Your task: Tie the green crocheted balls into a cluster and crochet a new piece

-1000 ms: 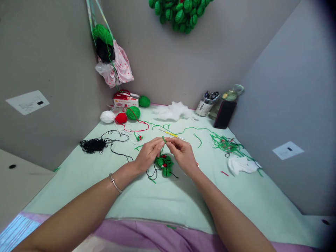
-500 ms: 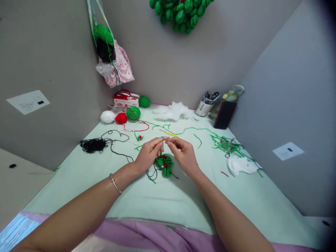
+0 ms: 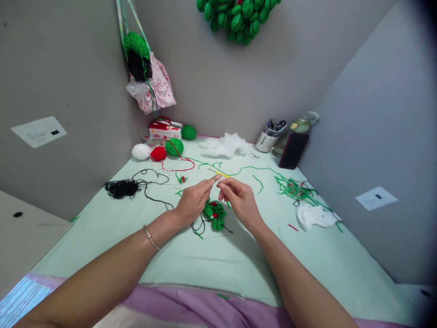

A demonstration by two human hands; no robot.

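Note:
My left hand [image 3: 194,202] is held out over the table, its fingers stretched forward and close together. A loop of green yarn [image 3: 215,179] goes round its index finger. Just to the right, my right hand [image 3: 241,200] has thumb and index finger in a pinch. A short green strand shows below that hand, so the pinch seems to be on the yarn; the exact contact is too small to see. Under both hands lies a green crocheted piece [image 3: 217,223] with red spots and black threads. Beyond the fingertips rests a yellow-handled crochet hook [image 3: 223,175].
Black yarn [image 3: 121,188] lies at left, with white, red and green yarn balls [image 3: 174,147] behind. White stuffing [image 3: 225,145], a pen cup [image 3: 268,138] and a phone [image 3: 293,150] stand at the back. Green scraps [image 3: 295,187] are at right. A pink bag [image 3: 159,89] hangs back left.
My right hand has drawn slightly down and away from the left fingertips. The left fingers have straightened, and a green strand now shows below the right hand.

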